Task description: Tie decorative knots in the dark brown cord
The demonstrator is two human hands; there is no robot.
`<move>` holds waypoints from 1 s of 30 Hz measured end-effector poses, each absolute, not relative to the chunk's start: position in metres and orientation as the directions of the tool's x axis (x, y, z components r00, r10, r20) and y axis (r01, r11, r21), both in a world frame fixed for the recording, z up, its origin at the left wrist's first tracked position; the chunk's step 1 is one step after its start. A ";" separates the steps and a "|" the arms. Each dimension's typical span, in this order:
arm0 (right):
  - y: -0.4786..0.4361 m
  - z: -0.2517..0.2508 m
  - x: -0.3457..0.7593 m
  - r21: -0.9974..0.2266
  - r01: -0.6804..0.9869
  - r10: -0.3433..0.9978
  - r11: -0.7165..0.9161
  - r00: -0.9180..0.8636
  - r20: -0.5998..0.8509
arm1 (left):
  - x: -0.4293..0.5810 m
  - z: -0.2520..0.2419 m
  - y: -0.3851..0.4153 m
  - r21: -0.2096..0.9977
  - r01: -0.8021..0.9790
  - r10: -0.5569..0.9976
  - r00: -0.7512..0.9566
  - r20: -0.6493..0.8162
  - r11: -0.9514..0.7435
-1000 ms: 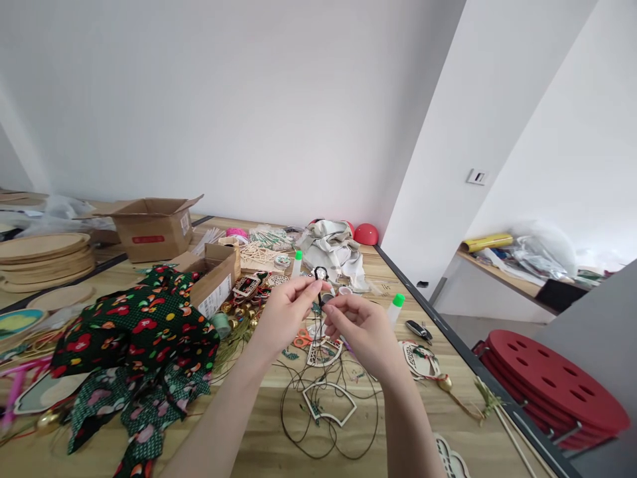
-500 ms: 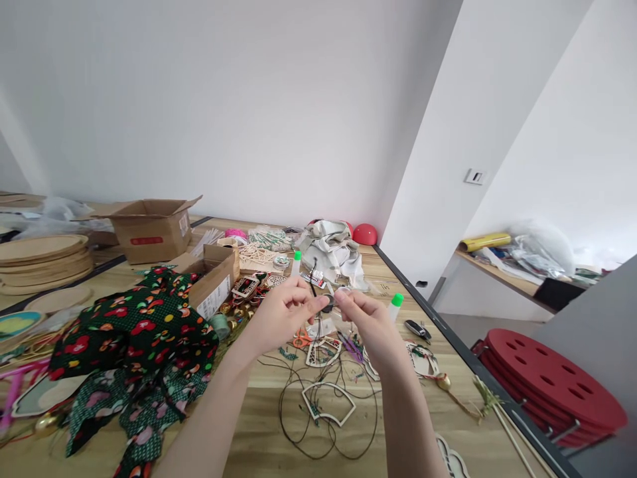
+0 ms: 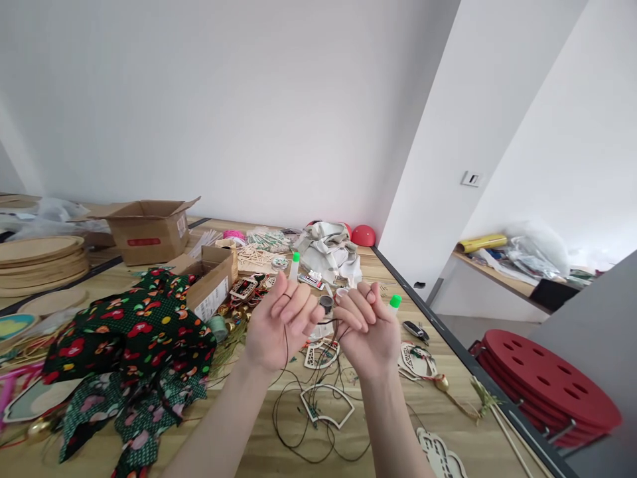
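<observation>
My left hand (image 3: 281, 322) is raised over the table with its fingers curled around a thin dark cord (image 3: 286, 345). Beside it, my right hand (image 3: 368, 325) is also closed, palm turned up, and the cord runs between the two. Loops of the cord hang down to the tabletop around a fan-shaped wooden frame (image 3: 328, 423). Just beyond my fingers sits a small dark round spool (image 3: 326, 303). A second cut-out fan piece (image 3: 321, 355) lies under the hands.
Patterned dark cloth (image 3: 134, 338) and an open cardboard box (image 3: 146, 232) are on the left. Green-capped glue bottles (image 3: 395, 304), grey cloth (image 3: 331, 252) and a car key (image 3: 415, 330) lie around the hands. Red stools (image 3: 552, 378) are stacked at the right.
Both hands have turned palm up and curled their fingers, having been pinching close together with fingertips forward. The dark spool behind them is now more visible.
</observation>
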State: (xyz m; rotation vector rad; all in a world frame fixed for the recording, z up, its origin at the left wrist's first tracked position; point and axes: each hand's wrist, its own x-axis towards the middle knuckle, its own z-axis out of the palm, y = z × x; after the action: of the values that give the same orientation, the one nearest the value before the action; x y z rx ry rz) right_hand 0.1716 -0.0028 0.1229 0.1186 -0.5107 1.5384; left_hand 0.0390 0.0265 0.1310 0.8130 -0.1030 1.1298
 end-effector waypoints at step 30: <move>-0.004 0.132 0.186 -0.437 -0.867 0.957 0.242 0.139 0.254 | 0.029 0.127 0.040 0.908 0.287 0.857 0.499 0.131 -0.306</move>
State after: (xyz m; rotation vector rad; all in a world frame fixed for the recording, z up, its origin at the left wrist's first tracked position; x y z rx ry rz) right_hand 0.1860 -0.0041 0.1317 -0.2024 -0.5349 1.3310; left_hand 0.0291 0.0398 0.1270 1.8388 0.9542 0.7916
